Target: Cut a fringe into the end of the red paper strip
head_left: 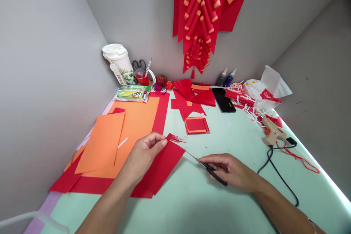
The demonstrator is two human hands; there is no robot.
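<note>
My left hand [146, 153] pinches the upper corner of a red paper sheet [166, 164], whose top end is cut into thin fringe strips [175, 139]. In my right hand [229, 170] are black-handled scissors [212, 173], with the blade pointing up and left to the sheet's right corner. Whether the blades are apart is too small to tell. Beneath and left of my left hand lie orange sheets [100, 142] and larger red sheets [93, 185]. A small red square piece with orange edging [196, 125] rests beyond the scissors.
At the back are a white cup [117, 60], a snack packet [132, 93], yarn balls [161, 80], folded red paper [185, 89] and a phone [223, 99]. A glue gun [271, 131] with its cord and white paper strips lie right. Red decorations [200, 7] hang on the wall.
</note>
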